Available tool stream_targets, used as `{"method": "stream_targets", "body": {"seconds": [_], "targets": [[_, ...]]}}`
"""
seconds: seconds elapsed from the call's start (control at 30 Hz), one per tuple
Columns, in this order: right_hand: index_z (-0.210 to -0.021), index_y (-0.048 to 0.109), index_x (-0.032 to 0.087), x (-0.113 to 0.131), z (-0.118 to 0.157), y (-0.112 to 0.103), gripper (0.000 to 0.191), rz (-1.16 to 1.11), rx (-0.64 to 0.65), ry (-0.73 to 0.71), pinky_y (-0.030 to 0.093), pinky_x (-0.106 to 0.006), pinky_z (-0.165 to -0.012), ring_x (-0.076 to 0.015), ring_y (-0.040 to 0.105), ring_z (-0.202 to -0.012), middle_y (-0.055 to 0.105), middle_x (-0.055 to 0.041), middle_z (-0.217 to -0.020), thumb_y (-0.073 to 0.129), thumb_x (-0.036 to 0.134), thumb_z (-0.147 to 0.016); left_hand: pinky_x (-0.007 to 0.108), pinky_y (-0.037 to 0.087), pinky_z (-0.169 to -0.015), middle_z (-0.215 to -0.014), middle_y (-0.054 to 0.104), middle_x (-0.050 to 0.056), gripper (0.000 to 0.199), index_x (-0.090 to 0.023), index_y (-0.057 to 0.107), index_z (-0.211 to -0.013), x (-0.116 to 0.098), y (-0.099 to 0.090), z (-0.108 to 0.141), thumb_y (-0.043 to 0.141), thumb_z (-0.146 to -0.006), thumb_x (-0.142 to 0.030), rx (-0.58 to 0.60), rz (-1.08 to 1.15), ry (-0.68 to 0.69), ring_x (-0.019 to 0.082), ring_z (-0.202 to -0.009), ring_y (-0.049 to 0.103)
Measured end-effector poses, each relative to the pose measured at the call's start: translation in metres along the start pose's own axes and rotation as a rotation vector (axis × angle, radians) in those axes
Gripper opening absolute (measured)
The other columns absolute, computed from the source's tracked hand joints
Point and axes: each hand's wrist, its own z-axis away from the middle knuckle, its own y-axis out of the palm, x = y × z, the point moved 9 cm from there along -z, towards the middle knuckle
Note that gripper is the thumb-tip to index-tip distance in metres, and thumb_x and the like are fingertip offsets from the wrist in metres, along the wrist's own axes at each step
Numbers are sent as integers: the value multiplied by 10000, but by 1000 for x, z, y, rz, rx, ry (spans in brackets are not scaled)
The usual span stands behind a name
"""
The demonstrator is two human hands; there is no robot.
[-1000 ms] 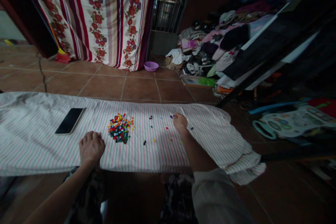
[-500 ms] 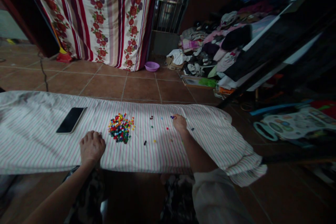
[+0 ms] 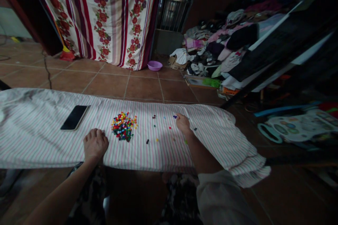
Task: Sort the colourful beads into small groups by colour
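Note:
My right hand (image 3: 182, 123) is over the striped cloth (image 3: 163, 154), its fingers closed in a pinch at a couple of small dark purple blocks (image 3: 174, 116). The fingers partly hide what lies between them. Palm down on the cloth, my left hand (image 3: 95, 143) rests with fingers curled under, so anything inside is hidden. To its right lies a heap of tiny multicoloured blocks (image 3: 123, 126). Between heap and right hand, small blocks sit apart by colour: brown (image 3: 154, 116), light blue (image 3: 164, 117), red (image 3: 169, 127), black (image 3: 147, 141) and yellow (image 3: 157, 140).
A dark-screened phone (image 3: 75, 117) lies left of the heap. A lime green block (image 3: 186, 142) and a dark grey-green block (image 3: 195, 129) are near my right forearm. Beyond are a purple basin (image 3: 154, 65), a floral curtain (image 3: 113, 21) and piled clothes (image 3: 219, 45).
The view has shifted slightly, so everything sits a little differently in it. My right hand stays at the purple blocks, and my left hand still rests beside the heap.

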Motion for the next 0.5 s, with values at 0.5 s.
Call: {"method": "stream_targets", "body": {"seconds": [0.5], "targets": [[-1046,706,167,51,23,-4,347,-105,-111,-161,417,-252,-902,-175,594,-987,669,-90,-1045,437,83,-843,375,318,-828,-1026,569,112,249,-155,522,-936,-1,-4,0,325,-892,-302,-11,-32,0,255,-980,506]]}}
